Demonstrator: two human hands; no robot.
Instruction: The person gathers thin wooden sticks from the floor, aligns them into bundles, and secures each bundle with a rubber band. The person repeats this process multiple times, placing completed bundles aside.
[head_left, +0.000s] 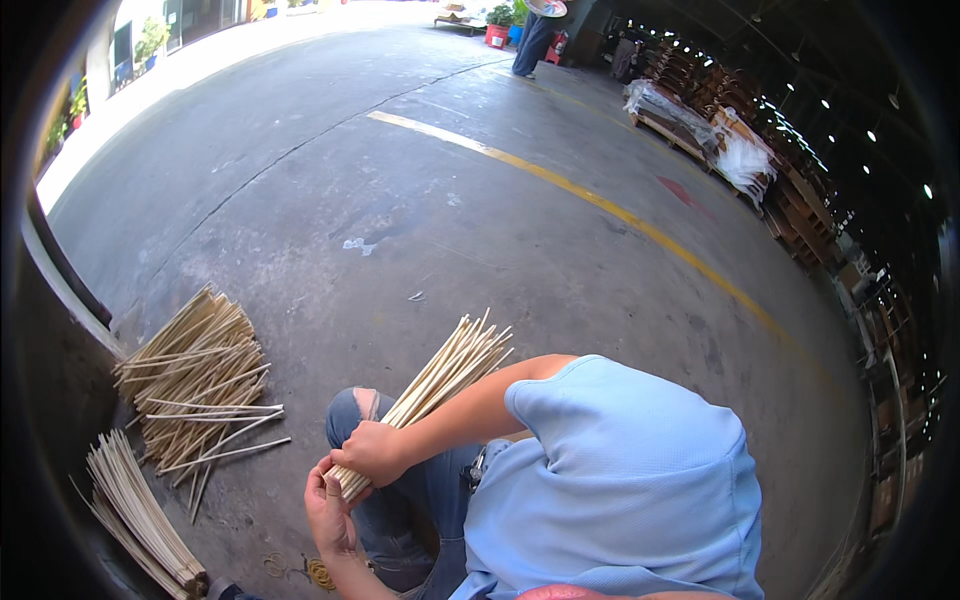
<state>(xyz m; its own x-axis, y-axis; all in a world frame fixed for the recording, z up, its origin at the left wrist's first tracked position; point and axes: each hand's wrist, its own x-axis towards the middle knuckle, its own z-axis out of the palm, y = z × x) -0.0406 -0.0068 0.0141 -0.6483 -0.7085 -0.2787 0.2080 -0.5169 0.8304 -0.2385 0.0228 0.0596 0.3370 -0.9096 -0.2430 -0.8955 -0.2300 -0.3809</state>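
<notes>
I hold a bundle of thin pale sticks (450, 365) that slants up to the right over my knee. My right hand (372, 450) is wrapped around the bundle near its lower end. My left hand (328, 512) sits just below, cupped against the bundle's bottom end with its fingers curled on the sticks. My knee in ripped blue jeans (352, 408) lies under the bundle, and my light blue shirt (620, 480) fills the lower right.
A loose pile of the same sticks (200, 375) lies on the concrete floor at the left, with a tidier bundle (135, 510) below it. Yellowish rubber bands (320, 573) lie by my left wrist. A yellow floor line (600, 205), wrapped pallets (700, 125) and a distant person (533, 40) are beyond.
</notes>
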